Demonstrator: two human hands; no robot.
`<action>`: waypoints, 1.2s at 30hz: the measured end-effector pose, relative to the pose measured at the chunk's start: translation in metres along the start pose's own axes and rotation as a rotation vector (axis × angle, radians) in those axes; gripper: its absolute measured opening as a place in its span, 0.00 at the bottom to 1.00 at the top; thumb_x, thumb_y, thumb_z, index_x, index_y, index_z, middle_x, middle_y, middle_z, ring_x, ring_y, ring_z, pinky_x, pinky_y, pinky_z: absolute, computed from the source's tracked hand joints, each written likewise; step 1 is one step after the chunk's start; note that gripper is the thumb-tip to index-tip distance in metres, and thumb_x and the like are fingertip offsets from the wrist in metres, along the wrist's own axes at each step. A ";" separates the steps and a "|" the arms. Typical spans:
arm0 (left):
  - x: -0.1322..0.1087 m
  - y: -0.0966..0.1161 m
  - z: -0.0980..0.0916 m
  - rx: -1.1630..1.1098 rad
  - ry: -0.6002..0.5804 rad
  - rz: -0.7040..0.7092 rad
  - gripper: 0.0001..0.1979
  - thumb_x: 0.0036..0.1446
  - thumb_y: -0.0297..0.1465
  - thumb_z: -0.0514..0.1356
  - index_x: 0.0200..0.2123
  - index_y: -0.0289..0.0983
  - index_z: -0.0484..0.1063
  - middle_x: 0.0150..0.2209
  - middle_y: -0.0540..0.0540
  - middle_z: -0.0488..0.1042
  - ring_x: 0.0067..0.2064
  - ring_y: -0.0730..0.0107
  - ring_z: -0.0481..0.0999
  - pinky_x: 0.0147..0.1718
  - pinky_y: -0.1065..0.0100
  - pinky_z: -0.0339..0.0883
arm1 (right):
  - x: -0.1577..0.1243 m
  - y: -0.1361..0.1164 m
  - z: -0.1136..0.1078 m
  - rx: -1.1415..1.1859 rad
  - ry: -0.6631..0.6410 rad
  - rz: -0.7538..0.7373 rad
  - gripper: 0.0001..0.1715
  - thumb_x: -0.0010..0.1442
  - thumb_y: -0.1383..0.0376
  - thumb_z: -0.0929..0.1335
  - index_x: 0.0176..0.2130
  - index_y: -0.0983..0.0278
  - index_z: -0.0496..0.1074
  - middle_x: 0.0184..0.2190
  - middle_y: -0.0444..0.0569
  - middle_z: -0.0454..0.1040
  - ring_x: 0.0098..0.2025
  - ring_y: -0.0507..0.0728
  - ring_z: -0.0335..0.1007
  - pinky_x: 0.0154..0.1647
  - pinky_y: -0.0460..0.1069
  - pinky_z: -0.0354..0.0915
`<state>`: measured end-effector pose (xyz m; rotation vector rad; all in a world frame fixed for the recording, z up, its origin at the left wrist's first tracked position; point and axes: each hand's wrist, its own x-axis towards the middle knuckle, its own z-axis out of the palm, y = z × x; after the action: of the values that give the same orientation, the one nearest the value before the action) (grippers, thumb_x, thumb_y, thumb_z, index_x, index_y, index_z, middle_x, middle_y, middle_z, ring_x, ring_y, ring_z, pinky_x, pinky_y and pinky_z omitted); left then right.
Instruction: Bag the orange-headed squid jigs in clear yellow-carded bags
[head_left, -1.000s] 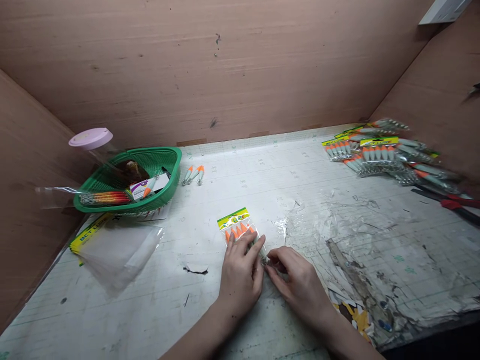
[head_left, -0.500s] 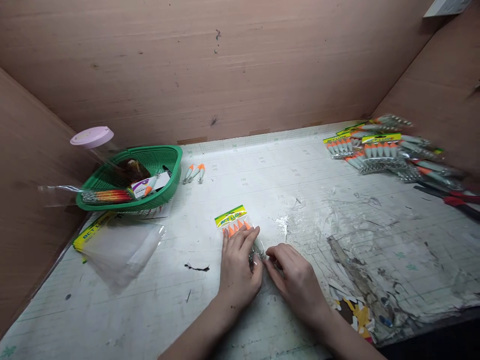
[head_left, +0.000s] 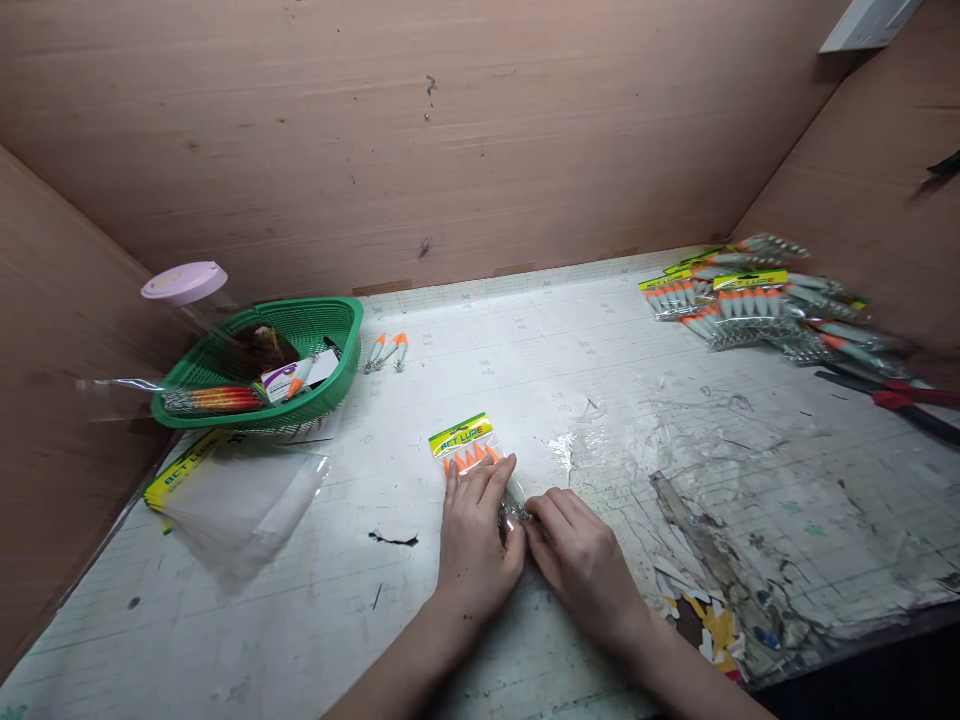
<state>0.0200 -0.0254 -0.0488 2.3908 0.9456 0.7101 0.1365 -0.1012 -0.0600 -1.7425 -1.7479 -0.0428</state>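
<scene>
A clear bag of squid lures (head_left: 463,447) with orange tips and a yellow-green header lies on the table in front of me. My left hand (head_left: 478,525) is laid over the bag, its fingers across the lure bodies and its thumb curled at the hook end, gripping it. At the bag's lower right edge, my right hand (head_left: 574,545) pinches the plastic with thumb and forefinger near the metal hooks. Both hands hide most of the bag's lower part. A few loose lures (head_left: 388,350) lie farther back, beside the basket.
A green basket (head_left: 352,350) at left holds red-yellow lures and a card. Empty header bags (head_left: 240,510) lie before it. Filled lure packs (head_left: 750,300) are piled at back right, near red-handled pliers (head_left: 892,398). Torn covering (head_left: 697,530) roughens the table's right side.
My right hand has shifted slightly left, its fingers closing in at the bag's edge. The left hand stays on the bag. The camera view has moved slightly.
</scene>
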 end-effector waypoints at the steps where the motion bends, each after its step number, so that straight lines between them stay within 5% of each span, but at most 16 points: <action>1: 0.000 0.000 0.000 0.003 0.003 0.002 0.29 0.46 0.19 0.51 0.55 0.35 0.62 0.49 0.39 0.72 0.54 0.58 0.69 0.61 0.39 0.45 | 0.000 0.000 0.001 -0.001 0.011 0.000 0.10 0.62 0.73 0.58 0.33 0.63 0.65 0.27 0.48 0.67 0.29 0.55 0.62 0.30 0.48 0.60; 8: -0.001 -0.010 -0.006 0.043 -0.014 0.158 0.26 0.49 0.20 0.53 0.53 0.34 0.63 0.51 0.37 0.70 0.55 0.54 0.67 0.56 0.43 0.58 | 0.000 0.006 -0.002 0.132 0.004 0.012 0.09 0.63 0.72 0.59 0.32 0.63 0.64 0.27 0.47 0.68 0.29 0.54 0.63 0.29 0.47 0.60; 15: -0.002 -0.010 -0.009 0.017 0.041 0.217 0.08 0.53 0.19 0.51 0.33 0.38 0.62 0.45 0.38 0.72 0.49 0.58 0.73 0.42 0.58 0.73 | 0.000 0.009 -0.002 0.180 0.054 -0.008 0.11 0.61 0.75 0.60 0.31 0.62 0.63 0.26 0.45 0.68 0.28 0.52 0.64 0.28 0.45 0.61; 23: -0.003 -0.008 -0.010 0.070 0.005 0.233 0.16 0.50 0.19 0.51 0.43 0.39 0.61 0.41 0.41 0.72 0.49 0.56 0.72 0.43 0.56 0.73 | 0.000 0.008 0.000 0.149 0.078 -0.031 0.11 0.62 0.74 0.58 0.31 0.62 0.63 0.25 0.45 0.67 0.27 0.52 0.63 0.27 0.46 0.61; 28: -0.003 -0.011 -0.012 -0.029 0.023 0.241 0.09 0.54 0.19 0.50 0.32 0.39 0.63 0.42 0.41 0.72 0.44 0.63 0.75 0.39 0.63 0.74 | 0.000 0.009 0.000 0.179 0.081 -0.020 0.11 0.62 0.74 0.59 0.30 0.62 0.63 0.24 0.45 0.67 0.27 0.52 0.63 0.27 0.45 0.61; 36: -0.008 -0.021 -0.006 -0.012 -0.005 0.318 0.10 0.57 0.20 0.50 0.28 0.39 0.63 0.47 0.39 0.73 0.54 0.57 0.71 0.54 0.49 0.65 | 0.000 0.009 0.005 0.109 0.119 -0.063 0.12 0.62 0.74 0.58 0.29 0.62 0.61 0.23 0.45 0.66 0.25 0.52 0.63 0.25 0.45 0.60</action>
<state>0.0010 -0.0161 -0.0596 2.5592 0.5600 0.8188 0.1425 -0.0977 -0.0681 -1.5751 -1.6868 -0.0759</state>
